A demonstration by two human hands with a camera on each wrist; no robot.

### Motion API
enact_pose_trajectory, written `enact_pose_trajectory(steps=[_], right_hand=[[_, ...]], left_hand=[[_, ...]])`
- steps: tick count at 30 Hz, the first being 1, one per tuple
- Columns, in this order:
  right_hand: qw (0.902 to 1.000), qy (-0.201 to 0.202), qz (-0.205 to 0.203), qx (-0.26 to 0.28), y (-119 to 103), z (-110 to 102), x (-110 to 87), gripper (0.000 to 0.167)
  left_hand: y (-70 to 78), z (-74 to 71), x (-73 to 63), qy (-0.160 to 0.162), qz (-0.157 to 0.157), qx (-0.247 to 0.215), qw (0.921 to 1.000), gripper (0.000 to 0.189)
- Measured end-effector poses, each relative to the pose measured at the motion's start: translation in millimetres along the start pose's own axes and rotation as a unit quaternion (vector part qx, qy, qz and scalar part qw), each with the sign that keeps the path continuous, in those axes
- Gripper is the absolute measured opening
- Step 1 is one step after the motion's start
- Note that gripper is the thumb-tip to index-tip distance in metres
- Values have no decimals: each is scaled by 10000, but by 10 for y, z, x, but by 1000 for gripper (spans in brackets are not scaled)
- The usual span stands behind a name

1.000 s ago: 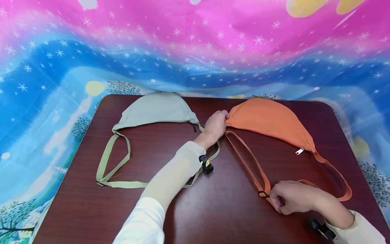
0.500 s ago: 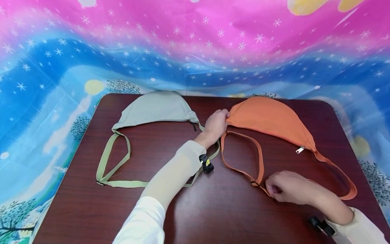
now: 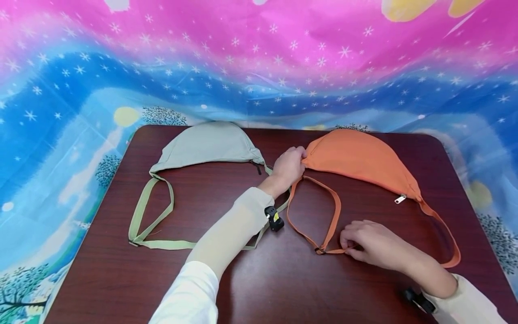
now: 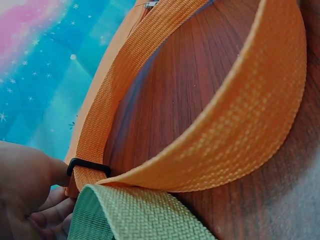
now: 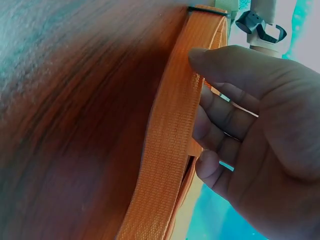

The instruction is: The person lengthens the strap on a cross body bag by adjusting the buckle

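Observation:
An orange waist bag (image 3: pixel 356 157) lies at the right of the table, its silver zip pull at the right end. My left hand (image 3: pixel 288 167) grips its left corner. Lower down, my right hand (image 3: pixel 374 243) pinches the bag's orange strap (image 3: pixel 336 216), just right of the black slider (image 3: pixel 320 251). In the right wrist view the thumb (image 5: pixel 215 62) lies on the strap's face with the fingers behind it. The left wrist view has another black slider (image 4: pixel 89 165) beside the left hand, with a green strap (image 4: pixel 150 210) crossing below.
A pale green waist bag (image 3: pixel 210 141) lies at the left, its strap (image 3: pixel 170 244) looped toward me and passing under the left forearm. The dark wooden table (image 3: pixel 283 288) ends at the back against a printed cloth (image 3: pixel 259 58).
My right hand has moved left and slightly away from me, drawing the orange strap and its slider left, so the left loop is wider. My left hand has kept its grip on the bag's corner.

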State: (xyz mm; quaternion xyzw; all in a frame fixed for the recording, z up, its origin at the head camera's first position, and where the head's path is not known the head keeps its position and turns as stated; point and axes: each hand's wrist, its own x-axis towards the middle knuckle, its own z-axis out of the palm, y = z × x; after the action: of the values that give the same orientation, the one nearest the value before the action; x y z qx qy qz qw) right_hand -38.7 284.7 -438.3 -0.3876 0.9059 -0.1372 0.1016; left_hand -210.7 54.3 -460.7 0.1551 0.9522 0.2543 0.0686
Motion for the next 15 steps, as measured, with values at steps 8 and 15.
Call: enact_pose_trajectory(steps=[8,15], right_hand=[[9995,-178,225,116,0,-62,-58,30],[9983,-103,418,403,74,-233,-122,22]], left_hand=[[-6,-45,-60,38,89,163,9998,25],[-79,-268,-185,68,472,437,9979,20]])
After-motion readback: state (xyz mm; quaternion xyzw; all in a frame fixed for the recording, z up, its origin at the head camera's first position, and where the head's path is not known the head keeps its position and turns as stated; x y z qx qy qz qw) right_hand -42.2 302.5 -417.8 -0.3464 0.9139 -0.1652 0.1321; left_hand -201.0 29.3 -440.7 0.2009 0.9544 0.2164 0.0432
